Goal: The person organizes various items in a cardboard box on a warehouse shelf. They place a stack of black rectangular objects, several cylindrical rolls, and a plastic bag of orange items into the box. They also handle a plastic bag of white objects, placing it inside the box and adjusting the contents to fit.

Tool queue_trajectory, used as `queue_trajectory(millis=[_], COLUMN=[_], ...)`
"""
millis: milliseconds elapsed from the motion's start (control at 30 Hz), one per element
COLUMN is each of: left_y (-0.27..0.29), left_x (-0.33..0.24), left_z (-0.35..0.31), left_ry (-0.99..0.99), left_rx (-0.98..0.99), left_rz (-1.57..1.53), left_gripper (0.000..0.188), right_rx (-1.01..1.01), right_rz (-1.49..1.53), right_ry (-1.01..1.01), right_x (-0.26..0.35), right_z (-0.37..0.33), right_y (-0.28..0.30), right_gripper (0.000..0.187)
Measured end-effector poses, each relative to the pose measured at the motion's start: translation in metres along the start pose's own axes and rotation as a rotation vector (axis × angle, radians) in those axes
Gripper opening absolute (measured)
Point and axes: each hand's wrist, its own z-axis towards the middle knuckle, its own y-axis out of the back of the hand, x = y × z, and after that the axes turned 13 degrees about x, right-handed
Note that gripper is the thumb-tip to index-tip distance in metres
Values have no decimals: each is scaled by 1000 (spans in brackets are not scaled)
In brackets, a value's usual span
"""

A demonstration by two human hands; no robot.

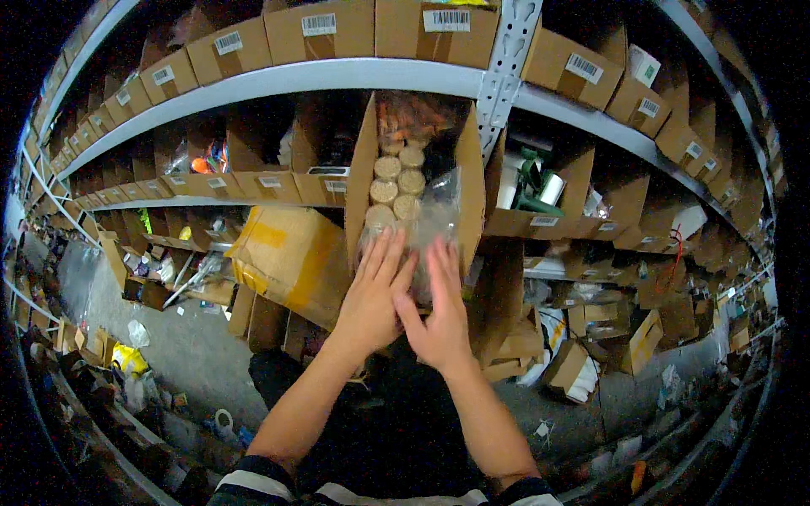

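An open cardboard box [361, 181] juts out from the shelf in front of me. Inside it, several round beige discs [386, 191] lie in two columns, with orange-brown pieces [412, 115] under clear wrap behind them. A clear plastic bag [439, 209] rests on the right side of the contents. My left hand [377, 282] lies flat with fingers stretched over the nearest discs. My right hand [437, 305] has its fingers out on the plastic bag, the thumb apart and close to my left hand. Neither hand is closed around anything. What lies under the fingers is hidden.
A large taped carton [291, 257] stands tilted at the left of the box. Metal shelf beams [337, 76] and an upright post [504, 76] frame the rows of cardboard bins. Right of the post, one bin holds dark green items [536, 185]. Loose open cartons [574, 368] lie on the floor.
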Motion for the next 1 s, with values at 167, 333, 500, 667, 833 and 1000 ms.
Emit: queue_trajectory(millis=[167,333,500,667,833,1000], left_y=[12,-1,-24,-31,-48,-66], left_x=[-2,16,12,17,27,11], left_z=[-64,-105,-96,-108,-155,-186], left_ry=[-43,97,186,28,230,231], left_rx=[-126,-258,-272,-300,-186,-13], left_rz=[-148,-178,-198,-176,-202,-272], left_gripper=[59,67,84,87,81,80], right_rx=[-117,-464,-266,-490,-698,-631], right_rz=[-120,100,-61,-147,884,1199], right_ry=[151,-156,-164,-391,-1162,-1223], right_x=[-23,-58,-68,-95,-118,-138], right_z=[-72,-122,-137,-173,-229,-215], right_y=[29,28,5,-14,-56,-92], right_gripper=[45,44,59,75,95,103])
